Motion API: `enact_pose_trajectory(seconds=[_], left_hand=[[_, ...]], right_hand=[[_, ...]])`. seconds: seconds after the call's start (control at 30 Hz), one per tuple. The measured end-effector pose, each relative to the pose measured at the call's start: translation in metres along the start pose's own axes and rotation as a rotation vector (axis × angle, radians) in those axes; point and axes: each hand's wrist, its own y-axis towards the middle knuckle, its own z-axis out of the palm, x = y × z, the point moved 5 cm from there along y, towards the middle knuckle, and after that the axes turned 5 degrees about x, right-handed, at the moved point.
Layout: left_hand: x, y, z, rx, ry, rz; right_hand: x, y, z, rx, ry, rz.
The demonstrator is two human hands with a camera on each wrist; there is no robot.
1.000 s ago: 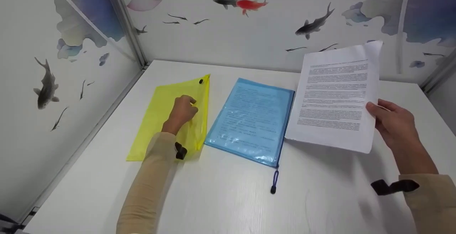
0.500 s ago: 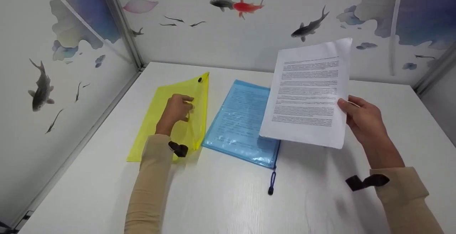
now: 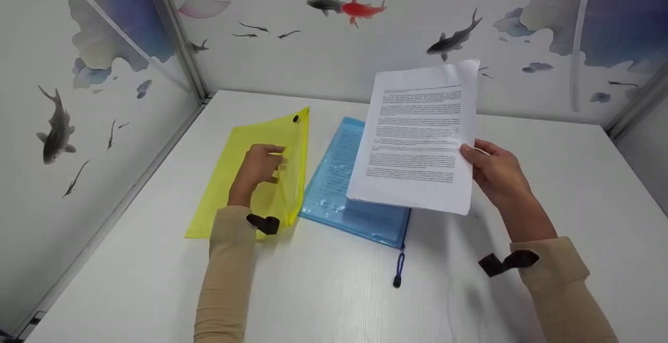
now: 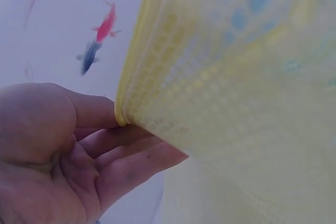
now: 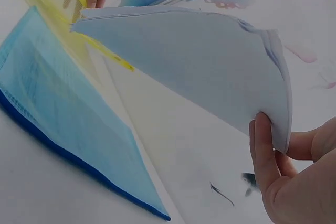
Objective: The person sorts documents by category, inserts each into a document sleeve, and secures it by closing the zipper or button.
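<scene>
A yellow mesh zip pouch [image 3: 224,176] lies on the left of the table, its right side raised and gaping. My left hand [image 3: 257,165] pinches the upper edge of that opening between thumb and fingers; in the left wrist view the mesh [image 4: 226,103] spreads out from the grip. My right hand [image 3: 493,168] grips a stack of printed paper [image 3: 417,139] by its right edge, thumb on the text side. The stack is held tilted above a blue zip pouch [image 3: 334,176] and hides much of it. In the right wrist view, fingers [image 5: 265,156] support the paper's back.
The blue pouch contains printed sheets and has a dark cord pull [image 3: 398,270] toward the front. White wall panels [image 3: 292,61] with painted fish stand behind and left of the white table [image 3: 323,291]. The yellow pouch's slider [image 3: 296,118] sits at its far corner.
My right hand has carried the paper stack leftward, from beside the blue pouch to over it. My left hand has drawn the yellow pouch's edge back, and its opening gapes wider.
</scene>
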Motion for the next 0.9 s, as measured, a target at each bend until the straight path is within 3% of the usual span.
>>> enact_pose_trajectory(seconds=[0.27,0.63,0.9], left_hand=[[-0.007,0.002,0.002,-0.025,0.0,0.018],[-0.002,0.0,-0.008,-0.032,-0.055,0.015],[0.001,0.0,-0.009,-0.031,-0.081,0.019]], right_hand=[[-0.002,0.005,0.023,0.046,-0.015,-0.013],[-0.022,0.019,0.064,0.128,0.056,0.0],[-0.052,0.032,0.086,0.157,0.069,0.094]])
